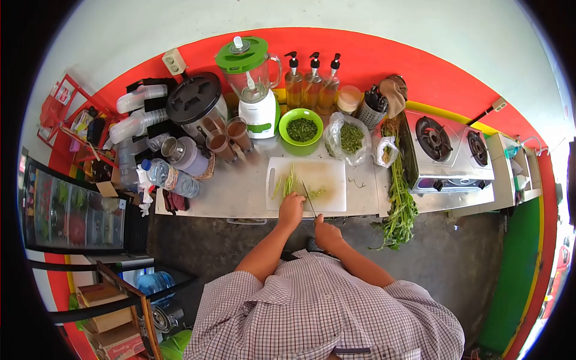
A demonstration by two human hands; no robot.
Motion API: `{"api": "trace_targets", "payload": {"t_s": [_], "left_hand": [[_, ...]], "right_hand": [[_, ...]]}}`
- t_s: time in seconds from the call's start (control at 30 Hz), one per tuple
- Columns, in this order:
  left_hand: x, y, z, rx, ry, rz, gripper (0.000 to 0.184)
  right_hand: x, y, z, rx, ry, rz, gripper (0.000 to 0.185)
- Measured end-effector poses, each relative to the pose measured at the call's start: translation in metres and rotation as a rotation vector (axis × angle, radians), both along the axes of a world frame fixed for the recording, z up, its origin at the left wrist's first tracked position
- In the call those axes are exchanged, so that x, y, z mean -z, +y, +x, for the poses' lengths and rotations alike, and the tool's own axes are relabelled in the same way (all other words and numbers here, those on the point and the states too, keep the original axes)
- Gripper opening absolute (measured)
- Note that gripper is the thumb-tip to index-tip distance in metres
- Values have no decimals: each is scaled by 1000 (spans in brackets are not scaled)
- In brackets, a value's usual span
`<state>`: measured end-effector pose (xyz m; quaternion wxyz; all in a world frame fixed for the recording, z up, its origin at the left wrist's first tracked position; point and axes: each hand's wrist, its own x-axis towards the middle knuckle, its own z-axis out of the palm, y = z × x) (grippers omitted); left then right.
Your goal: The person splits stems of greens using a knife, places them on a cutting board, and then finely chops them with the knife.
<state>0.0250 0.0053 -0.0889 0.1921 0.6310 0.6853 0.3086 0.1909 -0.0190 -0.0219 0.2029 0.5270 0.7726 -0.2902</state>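
A white cutting board point(333, 174) lies on the metal counter in front of me. My left hand point(291, 208) is closed over a bunch of green stalks point(290, 181) at the board's near edge. In my right hand point(327, 233) is the handle of a knife point(308, 197), its blade slanting across the board just right of the stalks. Small cut pieces point(317, 192) lie to the right of the blade. Behind the board stands a green bowl point(284, 132) of chopped greens, with a plastic bag point(338, 149) of chopped greens to its right.
A blender point(258, 114), several pump bottles point(312, 84) and a utensil holder point(371, 114) line the wall. Leafy stalks point(397, 210) hang over the counter's front edge beside a gas stove point(447, 169). Brown-filled glasses point(219, 146) and a water bottle point(174, 179) stand left.
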Motion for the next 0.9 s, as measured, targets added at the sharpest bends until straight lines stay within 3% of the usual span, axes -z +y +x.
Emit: {"api": "trace_targets", "payload": {"t_s": [0.3, 0.43, 0.6, 0.73, 0.8, 0.9], "left_hand": [[-1, 9, -2, -24, -14, -41, 9], [-17, 8, -2, -37, -13, -139, 11], [-18, 3, -5, 82, 164, -142, 17], [-20, -6, -9, 134, 221, -46, 25], [-20, -7, -10, 140, 186, -49, 27], [-17, -7, -14, 161, 180, -17, 27]], "right_hand": [[-13, 12, -14, -40, -62, -10, 69], [12, 2, -14, 15, -27, 44, 74], [-10, 21, -20, -40, -72, 39, 57], [10, 6, -24, -18, -75, 96, 52], [22, 5, -25, 45, -22, 120, 70], [18, 19, -24, -6, -21, 92, 70]]}}
